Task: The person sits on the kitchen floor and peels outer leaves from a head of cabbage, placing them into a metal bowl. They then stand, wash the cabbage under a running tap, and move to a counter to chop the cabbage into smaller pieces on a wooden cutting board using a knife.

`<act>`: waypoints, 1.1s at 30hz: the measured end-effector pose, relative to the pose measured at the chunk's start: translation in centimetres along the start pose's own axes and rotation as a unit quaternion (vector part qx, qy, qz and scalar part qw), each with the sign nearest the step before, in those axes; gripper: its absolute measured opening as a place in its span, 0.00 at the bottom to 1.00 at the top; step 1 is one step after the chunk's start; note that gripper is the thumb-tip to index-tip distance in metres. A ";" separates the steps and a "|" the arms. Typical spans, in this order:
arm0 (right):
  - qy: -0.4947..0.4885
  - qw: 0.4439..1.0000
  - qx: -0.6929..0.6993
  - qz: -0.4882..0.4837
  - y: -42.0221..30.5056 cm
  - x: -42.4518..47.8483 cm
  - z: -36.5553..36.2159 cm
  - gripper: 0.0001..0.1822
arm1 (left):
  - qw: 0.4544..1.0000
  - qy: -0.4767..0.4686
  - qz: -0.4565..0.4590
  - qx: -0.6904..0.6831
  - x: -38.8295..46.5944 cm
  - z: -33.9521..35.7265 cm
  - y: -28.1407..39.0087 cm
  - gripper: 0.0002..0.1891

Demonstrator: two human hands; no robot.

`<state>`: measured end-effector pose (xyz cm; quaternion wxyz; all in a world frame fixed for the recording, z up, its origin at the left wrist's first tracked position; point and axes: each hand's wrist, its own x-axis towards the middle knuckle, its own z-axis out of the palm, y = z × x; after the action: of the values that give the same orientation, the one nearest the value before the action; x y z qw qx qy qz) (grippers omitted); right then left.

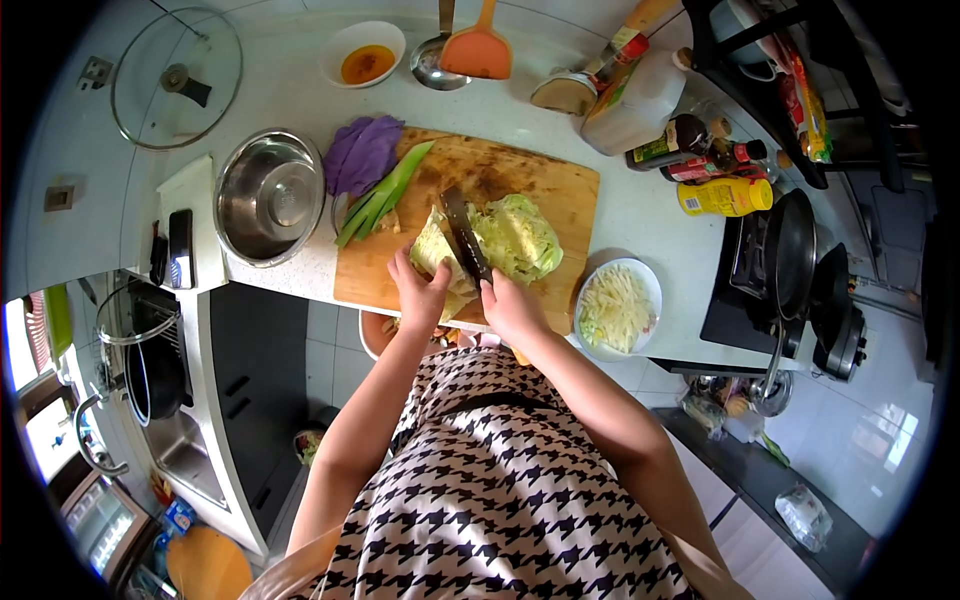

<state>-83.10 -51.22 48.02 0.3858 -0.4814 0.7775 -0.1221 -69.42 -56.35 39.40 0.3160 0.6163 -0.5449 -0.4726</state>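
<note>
On the wooden cutting board (570, 195) lie pieces of cabbage. My right hand (513, 306) grips the handle end of a kitchen knife (465, 234), whose dark blade stands between two portions of cabbage. My left hand (421, 289) holds the pale cabbage piece (431, 244) on the blade's left side. The larger cut cabbage portion (521, 236) rests right of the blade. Green scallion or leek stalks (386, 195) lie at the board's left, beside a crumpled purple cloth or leaf (363, 156). The knife's cutting edge is hidden.
A steel bowl (283, 196) stands left of the board, and a bowl of shredded vegetable (615, 307) stands at its right. Behind are a bowl of brown liquid (368, 64), a ladle (435, 66) and an orange spatula (478, 51). Bottles (724, 196) and a stove (720, 300) occupy the right.
</note>
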 end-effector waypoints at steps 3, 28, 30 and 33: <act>0.002 1.000 -0.009 -0.011 -1.8 -2.1 -2.3 0.12 | 1.000 -0.004 -0.001 -0.013 -0.1 -0.2 -0.3 0.32; -0.094 0.992 -0.084 -0.009 -4.4 -2.4 -3.6 0.08 | 1.000 -0.005 0.015 -0.020 0.3 0.0 -0.5 0.30; -0.090 0.991 -0.094 -0.015 -4.2 -2.7 -3.4 0.08 | 1.000 -0.003 0.022 -0.017 0.3 0.0 -0.8 0.30; -0.084 0.991 -0.100 -0.018 -3.8 -2.2 -2.7 0.09 | 0.999 -0.010 0.011 -0.031 0.6 -0.1 -0.8 0.30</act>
<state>-82.06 -51.76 53.04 0.3970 -0.5401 0.7420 -0.0099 -69.05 -56.75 38.59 0.3343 0.5956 -0.5400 -0.4919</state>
